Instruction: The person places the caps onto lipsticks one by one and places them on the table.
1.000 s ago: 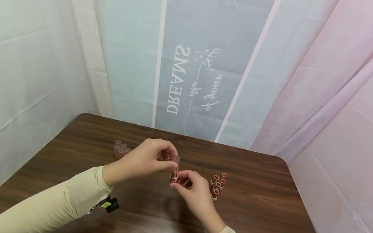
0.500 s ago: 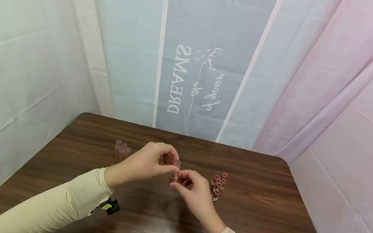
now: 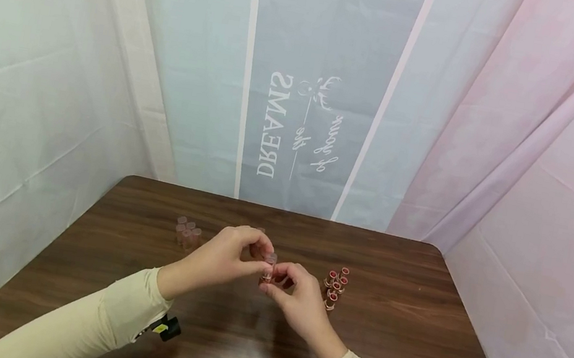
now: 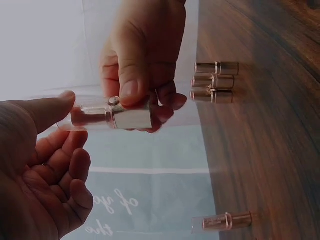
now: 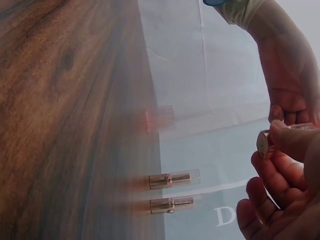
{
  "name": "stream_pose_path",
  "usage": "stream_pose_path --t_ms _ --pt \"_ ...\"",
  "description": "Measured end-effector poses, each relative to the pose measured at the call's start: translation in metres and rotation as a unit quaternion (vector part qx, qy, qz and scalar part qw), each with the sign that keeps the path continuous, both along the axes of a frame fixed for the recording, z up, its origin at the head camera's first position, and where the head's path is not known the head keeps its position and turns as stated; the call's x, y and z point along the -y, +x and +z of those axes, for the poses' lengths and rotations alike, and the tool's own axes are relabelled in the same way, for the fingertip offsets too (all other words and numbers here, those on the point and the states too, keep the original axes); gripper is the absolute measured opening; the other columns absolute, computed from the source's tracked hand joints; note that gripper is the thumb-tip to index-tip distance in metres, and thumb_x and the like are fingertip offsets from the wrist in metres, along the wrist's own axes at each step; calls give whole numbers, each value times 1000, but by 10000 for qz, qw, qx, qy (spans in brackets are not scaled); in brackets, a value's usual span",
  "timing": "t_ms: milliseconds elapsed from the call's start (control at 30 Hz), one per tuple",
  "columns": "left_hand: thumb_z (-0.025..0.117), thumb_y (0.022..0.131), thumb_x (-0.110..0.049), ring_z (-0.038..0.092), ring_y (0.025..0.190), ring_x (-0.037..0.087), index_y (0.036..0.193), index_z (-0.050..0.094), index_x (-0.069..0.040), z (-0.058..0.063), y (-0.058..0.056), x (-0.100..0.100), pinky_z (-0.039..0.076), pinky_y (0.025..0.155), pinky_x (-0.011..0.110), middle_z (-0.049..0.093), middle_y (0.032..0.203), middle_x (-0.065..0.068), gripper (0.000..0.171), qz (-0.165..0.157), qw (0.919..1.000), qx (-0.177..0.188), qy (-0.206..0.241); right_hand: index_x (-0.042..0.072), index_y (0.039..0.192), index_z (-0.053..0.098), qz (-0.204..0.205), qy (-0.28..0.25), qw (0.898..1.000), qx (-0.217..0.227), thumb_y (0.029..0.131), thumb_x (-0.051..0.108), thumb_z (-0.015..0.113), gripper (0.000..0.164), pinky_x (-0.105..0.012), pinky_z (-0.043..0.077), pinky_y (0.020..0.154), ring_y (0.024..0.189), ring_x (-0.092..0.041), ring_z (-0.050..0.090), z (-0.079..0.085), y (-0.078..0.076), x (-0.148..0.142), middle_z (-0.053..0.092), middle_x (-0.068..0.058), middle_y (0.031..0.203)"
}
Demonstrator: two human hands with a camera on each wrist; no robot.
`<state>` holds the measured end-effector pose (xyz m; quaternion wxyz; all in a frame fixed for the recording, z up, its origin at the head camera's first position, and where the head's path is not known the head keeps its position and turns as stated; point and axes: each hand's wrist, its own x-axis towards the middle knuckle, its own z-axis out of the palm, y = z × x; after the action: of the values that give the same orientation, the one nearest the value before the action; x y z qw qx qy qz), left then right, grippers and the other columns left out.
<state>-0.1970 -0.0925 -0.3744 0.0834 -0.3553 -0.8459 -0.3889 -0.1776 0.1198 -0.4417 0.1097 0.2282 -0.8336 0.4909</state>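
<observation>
A gold tube is held upright above a dark wooden tabletop, between a person's two hands, its long axis in line with the clear cap around its narrow upper part. The left hand pinches the cap from above; the right hand grips the base just below, its fingers nearer the tabletop. Whether the cap is fully seated cannot be told.
</observation>
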Motion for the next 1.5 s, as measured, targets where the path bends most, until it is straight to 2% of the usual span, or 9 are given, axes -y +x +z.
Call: stream_pose_path --t_ms 133,267,367,500,767,933,1100,1267,1500 --pt "87 84 -25 63 89 6 103 70 -20 -7 3 8 56 80 28 67 97 -11 26 161 9998 -115 -30 27 97 72 54 -48 10000 65 82 23 88 23 -36 57 76 84 -13 63 1 -2 -3 66 10 93" --pt "87 83 -29 63 91 7 105 71 -19 -13 6 20 56 82 35 68 99 -10 28 306 9994 -157 -12 25 96 71 -47 -34 9999 142 83 21 87 22 -41 57 77 81 -10 62 2 -3 -4 65 8 91" --pt "87 84 -29 61 87 7 103 72 -22 -18 8 31 55 77 33 68 97 -9 25 498 9983 -282 56 24 95 70 -126 36 9997 182 83 19 87 21 -43 57 77 79 -8 61 3 -4 -5 64 8 89" --pt "86 84 -29 56 75 12 102 72 -28 -27 10 43 48 66 25 68 94 -10 23 798 9960 -320 230 22 92 69 -221 145 9996 88 83 21 88 21 -36 57 74 76 -7 60 4 -6 -7 64 9 87" --pt "86 85 -28 56 75 16 102 71 -31 -37 11 62 46 63 24 64 94 -17 24 1194 9924 -196 221 20 87 67 -283 213 9993 70 81 21 89 23 -34 56 71 75 -8 60 4 -9 -7 65 3 85" --pt "84 87 -27 53 69 17 105 71 -31 -42 12 65 45 61 24 64 94 -14 23 1284 9915 98 184 20 88 67 -446 343 9983 173 82 22 88 22 -28 55 71 77 -6 60 2 -9 -9 65 7 85" --pt "82 89 -28 53 69 17 105 71 -31 -45 11 67 46 61 25 63 95 -13 20 1302 9910 302 124 20 90 69 -615 363 9973 160 82 18 88 21 -32 56 72 79 -12 61 4 -12 -13 65 7 87" --pt "82 90 -26 56 74 11 106 71 -28 -46 6 74 48 63 25 67 97 -11 20 1347 9902 299 191 18 91 69 -900 531 9942 269 84 20 87 19 -27 52 69 78 -14 62 3 -27 -12 66 6 86" --pt "81 90 -22 62 83 11 106 71 -21 -48 -5 91 52 69 26 69 96 -6 19 1682 9846 366 314 12 103 68 -1513 1184 9777 843 91 23 80 20 -36 52 72 80 -15 61 2 -61 7 68 1 90"
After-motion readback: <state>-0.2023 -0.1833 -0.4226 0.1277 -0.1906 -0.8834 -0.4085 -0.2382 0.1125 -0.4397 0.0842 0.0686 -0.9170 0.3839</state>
